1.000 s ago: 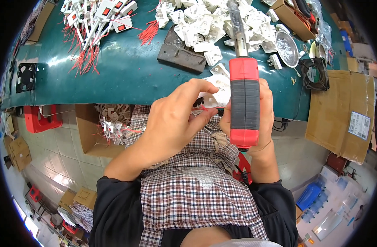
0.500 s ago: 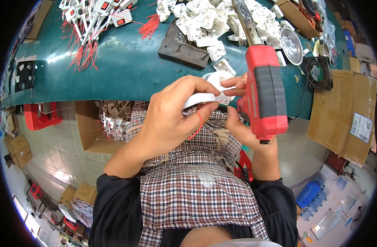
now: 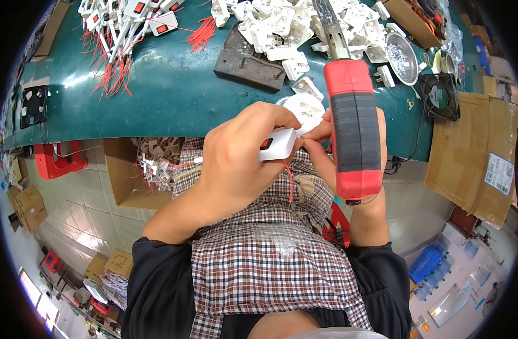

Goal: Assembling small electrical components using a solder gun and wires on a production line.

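My left hand (image 3: 233, 144) is closed round a small white switch box (image 3: 280, 146) with a red and black rocker. A red wire (image 3: 291, 183) hangs down from it. My right hand (image 3: 318, 133) is wrapped behind a red and black pistol-shaped soldering gun (image 3: 355, 130), whose slotted metal barrel points away over the table. Its thumb and fingertip meet at the right end of the box, and what they pinch there is hidden. Just beyond the fingers is a round white dish (image 3: 305, 110) with bits on it.
On the green table (image 3: 163, 107) lie a dark metal block (image 3: 247, 69), a heap of white plug housings (image 3: 281, 28) and wired switches (image 3: 120, 34). A metal bowl (image 3: 402, 59) and a fan (image 3: 440, 97) stand right. Below the edge is a carton (image 3: 120, 175) of switch parts.
The switch box has turned so its rocker faces up. My right hand and the soldering gun have shifted slightly left, and the right thumb has closed in toward the box.
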Motion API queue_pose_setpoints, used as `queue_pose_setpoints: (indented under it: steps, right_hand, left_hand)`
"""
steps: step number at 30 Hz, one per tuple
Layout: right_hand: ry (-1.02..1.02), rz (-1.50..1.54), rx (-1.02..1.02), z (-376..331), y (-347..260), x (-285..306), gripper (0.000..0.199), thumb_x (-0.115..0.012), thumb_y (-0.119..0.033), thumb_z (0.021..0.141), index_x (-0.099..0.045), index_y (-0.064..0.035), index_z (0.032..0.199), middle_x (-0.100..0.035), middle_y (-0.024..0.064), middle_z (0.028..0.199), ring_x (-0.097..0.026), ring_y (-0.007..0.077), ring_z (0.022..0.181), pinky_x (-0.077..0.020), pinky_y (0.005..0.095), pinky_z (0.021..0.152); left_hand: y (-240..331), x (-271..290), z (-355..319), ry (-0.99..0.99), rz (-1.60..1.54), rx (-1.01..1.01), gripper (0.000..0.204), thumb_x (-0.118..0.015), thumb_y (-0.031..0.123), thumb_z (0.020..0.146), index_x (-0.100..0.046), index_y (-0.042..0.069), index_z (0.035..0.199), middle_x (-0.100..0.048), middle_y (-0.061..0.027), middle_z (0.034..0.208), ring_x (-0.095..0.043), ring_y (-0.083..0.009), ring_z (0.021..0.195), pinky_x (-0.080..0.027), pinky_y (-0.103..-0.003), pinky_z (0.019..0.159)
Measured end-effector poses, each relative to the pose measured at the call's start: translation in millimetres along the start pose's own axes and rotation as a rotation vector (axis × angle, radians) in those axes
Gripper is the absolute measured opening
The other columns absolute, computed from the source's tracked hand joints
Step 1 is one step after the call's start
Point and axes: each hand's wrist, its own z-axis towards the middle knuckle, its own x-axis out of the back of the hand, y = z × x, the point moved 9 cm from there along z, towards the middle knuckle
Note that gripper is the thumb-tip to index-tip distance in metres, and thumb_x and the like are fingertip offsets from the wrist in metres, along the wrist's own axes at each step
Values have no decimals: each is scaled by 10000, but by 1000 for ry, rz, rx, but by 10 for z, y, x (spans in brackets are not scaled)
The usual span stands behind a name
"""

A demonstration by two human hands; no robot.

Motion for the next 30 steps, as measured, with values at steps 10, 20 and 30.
queue_pose_setpoints:
  steps: [10,20,30]
  right_hand:
    - [125,-2,-47,36,-16,117,305,-875,14,655,-709,-44,904,-641,71,1063,-611,258,1035,-508,365,886]
    - [287,259,-345,-282,280,304,454,-745,-2,901,-525,15,1297,-633,65,1038,-655,139,880,-526,327,813]
    - [255,531,-489,-1026,58,530,519,-743,-182,929,-511,46,1334,-547,43,825,-543,112,638,-482,308,645]
  left_hand:
    - [59,19,8,25,89,-73,330,-810,7,712,-642,67,990,-683,-98,889,-693,-309,763,-536,-383,623]
    - [-86,29,16,168,77,-45,247,-835,-24,776,-676,21,959,-715,-74,887,-700,-175,709,-548,-272,644]
    - [-128,-80,62,225,113,-81,226,-841,15,759,-651,30,879,-694,-69,821,-679,-181,683,-535,-289,619]
